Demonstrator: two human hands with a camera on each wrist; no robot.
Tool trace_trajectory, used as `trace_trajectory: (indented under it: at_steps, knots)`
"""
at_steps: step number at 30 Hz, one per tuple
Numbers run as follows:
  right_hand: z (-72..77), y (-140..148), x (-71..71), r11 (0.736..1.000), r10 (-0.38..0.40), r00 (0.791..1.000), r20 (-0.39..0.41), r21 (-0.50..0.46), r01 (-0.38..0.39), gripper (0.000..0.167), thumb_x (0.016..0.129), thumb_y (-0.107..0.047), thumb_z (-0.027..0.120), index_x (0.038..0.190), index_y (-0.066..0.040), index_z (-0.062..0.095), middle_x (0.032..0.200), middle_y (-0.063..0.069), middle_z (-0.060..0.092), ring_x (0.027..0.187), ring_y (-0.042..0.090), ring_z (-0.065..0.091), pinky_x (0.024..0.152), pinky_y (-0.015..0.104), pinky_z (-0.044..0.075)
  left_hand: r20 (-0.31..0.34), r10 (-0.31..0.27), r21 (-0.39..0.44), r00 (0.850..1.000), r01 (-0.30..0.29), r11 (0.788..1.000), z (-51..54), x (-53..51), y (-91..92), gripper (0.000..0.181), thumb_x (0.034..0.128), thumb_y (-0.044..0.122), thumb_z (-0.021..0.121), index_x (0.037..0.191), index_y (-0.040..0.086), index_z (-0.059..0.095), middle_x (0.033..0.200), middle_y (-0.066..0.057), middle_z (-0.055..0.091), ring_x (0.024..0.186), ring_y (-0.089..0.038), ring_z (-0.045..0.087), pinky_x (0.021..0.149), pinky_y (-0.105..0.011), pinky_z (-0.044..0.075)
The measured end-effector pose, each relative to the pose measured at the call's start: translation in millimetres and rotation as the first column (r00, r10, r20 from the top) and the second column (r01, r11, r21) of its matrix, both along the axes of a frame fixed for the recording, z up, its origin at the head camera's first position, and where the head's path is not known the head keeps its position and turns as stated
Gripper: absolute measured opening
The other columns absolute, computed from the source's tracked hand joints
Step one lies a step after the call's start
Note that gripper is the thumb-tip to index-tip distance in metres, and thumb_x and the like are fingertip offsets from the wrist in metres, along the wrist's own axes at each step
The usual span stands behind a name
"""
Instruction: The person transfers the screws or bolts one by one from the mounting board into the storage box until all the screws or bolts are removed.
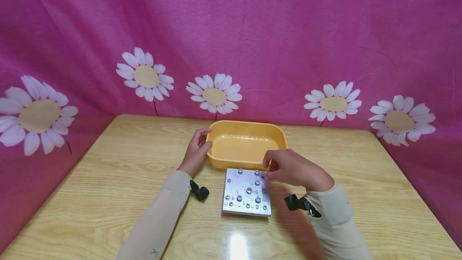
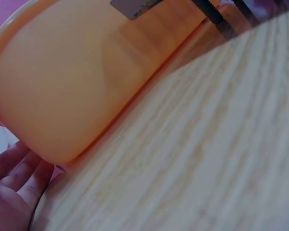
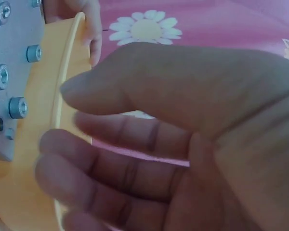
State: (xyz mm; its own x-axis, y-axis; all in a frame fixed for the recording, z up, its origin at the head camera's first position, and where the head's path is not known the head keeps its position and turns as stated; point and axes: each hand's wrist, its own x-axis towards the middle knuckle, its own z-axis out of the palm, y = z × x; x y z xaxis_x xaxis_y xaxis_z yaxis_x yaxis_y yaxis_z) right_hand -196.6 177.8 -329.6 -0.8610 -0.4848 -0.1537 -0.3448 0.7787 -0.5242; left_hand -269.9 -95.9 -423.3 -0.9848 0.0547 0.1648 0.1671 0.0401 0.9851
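Note:
A yellow plastic tub (image 1: 245, 163) stands on the table. My left hand (image 1: 196, 149) is at the tub's left end, its fairly straight fingers (image 2: 24, 168) against the outer wall. In front of the tub sits a square metal plate (image 1: 234, 185) bearing several socket-head screws (image 3: 18, 108) of different sizes. Dark threaded shanks (image 2: 209, 12) show beneath the plate's edge in the left wrist view. My right hand (image 1: 290, 169) hovers by the plate's far right corner and the tub's front rim. Its fingers are loosely bent, and nothing shows between thumb and fingertips.
The wood-grain table (image 1: 108, 196) extends around the tub and plate. Behind it hangs a magenta cloth (image 1: 267, 43) with large white flowers. Black wrist cameras (image 1: 199, 191) are strapped at both sleeves.

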Motion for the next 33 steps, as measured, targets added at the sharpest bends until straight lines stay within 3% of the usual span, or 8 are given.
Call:
trace_trajectory:
  at_steps: [8,13,19,27,33]
  knots:
    - [-5.4,-7,1.0,0.995,-0.008,0.999,0.048,0.096,0.004,0.010,0.083,-0.012,0.073,0.081,-0.015,0.064,0.072,-0.001,0.057,0.071,0.016,0.052,0.065,0.031,0.046,-0.002,-0.001,0.018,1.000,0.001,1.000,-24.5,-20.1,-3.1,0.047,0.0886,0.002,0.054,0.135,0.004,0.046,0.133,-0.022,0.046,0.125,-0.032,0.043,0.109,-0.037,0.031]
    - [-9.1,-12,2.4,0.990,0.011,0.998,0.068,0.142,-0.020,0.008,0.082,-0.012,0.071,0.078,-0.017,0.066,0.071,-0.002,0.057,0.068,0.015,0.051,0.063,0.030,0.044,-0.022,0.016,0.016,1.000,-0.015,1.000,-30.0,-22.8,-2.8,0.045,0.0886,0.004,0.054,0.133,0.008,0.048,0.131,-0.019,0.047,0.123,-0.030,0.044,0.109,-0.036,0.031]
    - [-12.8,-16,1.1,0.983,-0.007,0.995,0.100,0.184,-0.012,0.009,0.081,-0.012,0.073,0.078,-0.017,0.067,0.072,-0.003,0.058,0.069,0.015,0.052,0.063,0.029,0.044,-0.035,0.037,0.016,0.999,-0.036,0.999,-30.0,-22.5,-1.4,0.042,0.0873,0.003,0.055,0.129,0.009,0.050,0.126,-0.016,0.050,0.119,-0.026,0.047,0.106,-0.036,0.034]
    - [-17.4,-20,0.5,0.979,-0.045,0.991,0.128,0.205,0.018,0.011,0.079,-0.013,0.076,0.077,-0.017,0.066,0.074,-0.001,0.059,0.072,0.017,0.053,0.065,0.030,0.044,-0.022,0.019,0.033,1.000,-0.018,0.999,-29.5,-23.3,-1.8,0.043,0.0891,0.003,0.054,0.132,0.008,0.049,0.128,-0.019,0.049,0.122,-0.029,0.046,0.106,-0.037,0.034]
    - [-20.7,-22,1.4,0.979,-0.057,0.987,0.147,0.202,0.027,0.011,0.078,-0.013,0.076,0.077,-0.018,0.067,0.074,-0.002,0.061,0.072,0.017,0.054,0.066,0.031,0.045,0.013,-0.003,0.017,1.000,0.003,1.000,-8.9,-9.2,-1.2,0.045,0.0892,0.000,0.054,0.133,0.002,0.047,0.132,-0.025,0.046,0.125,-0.034,0.044,0.108,-0.037,0.033]
